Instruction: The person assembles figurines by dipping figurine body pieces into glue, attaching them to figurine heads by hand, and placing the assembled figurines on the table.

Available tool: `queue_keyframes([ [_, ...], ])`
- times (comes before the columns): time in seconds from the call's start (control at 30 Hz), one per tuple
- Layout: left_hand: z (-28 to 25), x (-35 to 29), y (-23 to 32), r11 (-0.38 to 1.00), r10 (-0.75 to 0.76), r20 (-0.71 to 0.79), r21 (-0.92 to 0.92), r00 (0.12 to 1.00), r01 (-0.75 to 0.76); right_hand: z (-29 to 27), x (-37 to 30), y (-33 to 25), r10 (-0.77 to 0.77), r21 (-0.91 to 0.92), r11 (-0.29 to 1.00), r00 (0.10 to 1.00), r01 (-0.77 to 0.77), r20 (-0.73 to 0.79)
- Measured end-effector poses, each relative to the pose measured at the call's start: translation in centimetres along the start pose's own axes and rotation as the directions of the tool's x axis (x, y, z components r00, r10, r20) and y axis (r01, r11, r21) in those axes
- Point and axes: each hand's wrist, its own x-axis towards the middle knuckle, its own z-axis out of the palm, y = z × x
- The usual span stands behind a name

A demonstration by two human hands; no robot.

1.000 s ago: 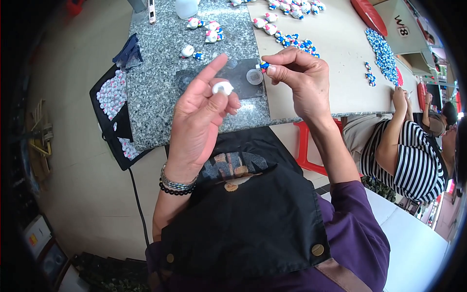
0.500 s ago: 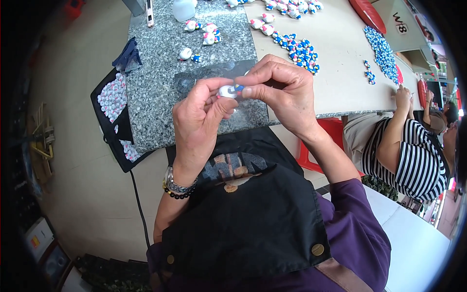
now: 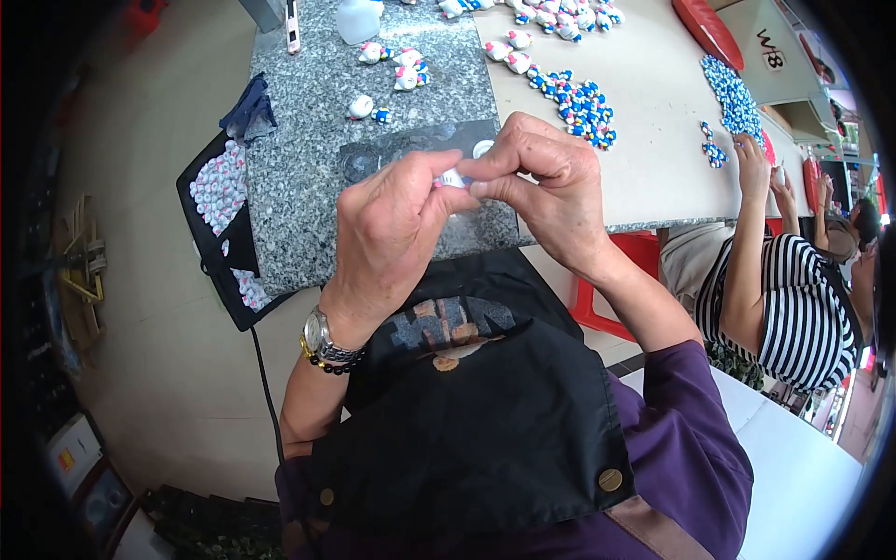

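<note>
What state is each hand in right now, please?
Left hand: closed, pinching a white figurine head.
Right hand: closed, apparently on a small blue piece, mostly hidden.

Surface (image 3: pixel 294 201): speckled grey stone left, smooth beige right
Stone, far: whitish translucent container (image 3: pixel 358 22), small white-and-blue figures (image 3: pixel 406 77)
Stone, near: dark flat sheet (image 3: pixel 420 139)
Beige, left: blue cluster (image 3: pixel 585 110), with a bigger figure group (image 3: pixel 564 17) beyond
Beige, far right: dense blue-and-white pile (image 3: pixel 733 98)
</note>
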Motion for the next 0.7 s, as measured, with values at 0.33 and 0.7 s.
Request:
queue_keyframes([
  [0.33,-1.8,5.6,-1.2,0.998,-0.012,0.006,-0.06,1.0,0.012,-1.9,6.0,2.9,0.373,0.5,0.78,0.921,-0.377,0.113],
  [0.7,-5.1,5.4,-10.2,0.972,-0.157,0.085,0.192,0.984,0.138,-2.1,10.2,8.4,0.276,-0.504,0.838,0.959,-0.21,0.059],
])
